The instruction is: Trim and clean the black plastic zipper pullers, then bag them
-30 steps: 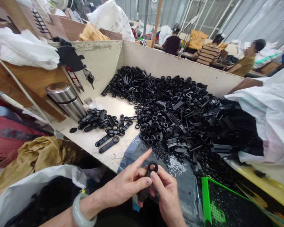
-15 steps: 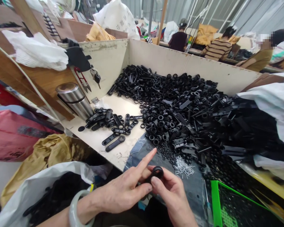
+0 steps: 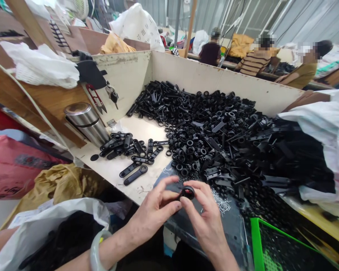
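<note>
Between both hands, over the near edge of the bench, is a black plastic part with a ring-shaped end [image 3: 188,192]. My left hand [image 3: 159,205], with a pale bangle on its wrist, pinches the part's lower left side. The fingers of my right hand [image 3: 202,205] close around the ring end from the right. Much of the part is hidden by the fingers. Just beyond lie a heap of black plastic rings and bars [image 3: 211,128] and a scatter of small silver pins [image 3: 222,203]. Several black link-shaped pieces [image 3: 135,175] rest on the board to the left.
A steel thermos [image 3: 86,122] stands at the left panel, where red-handled snips [image 3: 96,98] and keys [image 3: 112,94] hang. A green-rimmed basket [image 3: 255,241] is at lower right, a white sack [image 3: 56,214] at lower left. Several people sit beyond the back panel.
My left index finger, stretched forward before, has bent inward. My right fingers have come up over the ring end. Both hands have risen slightly, and the view has shifted a little.
</note>
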The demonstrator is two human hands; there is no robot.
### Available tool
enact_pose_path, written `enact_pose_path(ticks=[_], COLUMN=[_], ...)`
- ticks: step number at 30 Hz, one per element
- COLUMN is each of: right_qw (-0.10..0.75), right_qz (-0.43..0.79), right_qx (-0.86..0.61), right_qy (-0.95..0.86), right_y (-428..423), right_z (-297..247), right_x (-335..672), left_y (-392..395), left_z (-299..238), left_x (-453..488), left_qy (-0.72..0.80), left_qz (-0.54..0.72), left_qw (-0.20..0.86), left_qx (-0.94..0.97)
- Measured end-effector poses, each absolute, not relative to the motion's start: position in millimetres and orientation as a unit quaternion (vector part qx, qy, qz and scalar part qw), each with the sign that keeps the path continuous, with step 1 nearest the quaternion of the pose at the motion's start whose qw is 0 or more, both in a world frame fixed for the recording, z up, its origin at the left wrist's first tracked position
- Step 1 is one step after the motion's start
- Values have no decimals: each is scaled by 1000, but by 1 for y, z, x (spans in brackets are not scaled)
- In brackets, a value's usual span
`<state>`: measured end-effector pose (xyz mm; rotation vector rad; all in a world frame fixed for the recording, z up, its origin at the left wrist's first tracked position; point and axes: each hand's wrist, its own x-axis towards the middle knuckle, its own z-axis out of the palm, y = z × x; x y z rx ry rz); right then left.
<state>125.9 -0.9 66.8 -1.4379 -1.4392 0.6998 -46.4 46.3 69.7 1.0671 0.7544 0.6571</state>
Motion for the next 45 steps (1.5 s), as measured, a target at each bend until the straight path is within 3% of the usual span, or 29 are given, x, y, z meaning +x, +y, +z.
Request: enact_pose_path(ticks=[7, 10, 14, 18, 26, 40, 45], right_qw=[498, 506, 523, 549, 546, 498, 466], right_qz=[284, 365, 475, 468, 554, 524, 413], right_qx=[-593, -575, -553, -569, -511, -528, -539], right_qy=[-565, -529, -441, -395, -366, -446, -568], right_y=[0, -1, 2, 10, 3, -3, -2], right_z=[64, 65, 61, 50, 64, 59, 78], right_x=[125, 122, 115, 111, 114, 108, 126], left_y=[48, 46, 42, 43, 44, 32, 42], left_z=[82, 85, 77, 67, 74, 61, 69], left_x=[-39, -43, -40, -30, -37, -44, -51], left_qy=[390, 375, 396, 432, 331, 355, 300], left_qz=[240, 212, 245, 298, 287, 300, 282], left_qw=[619, 584, 525, 477, 669, 703, 753], left_qx=[638, 688, 712, 704, 600, 539, 513])
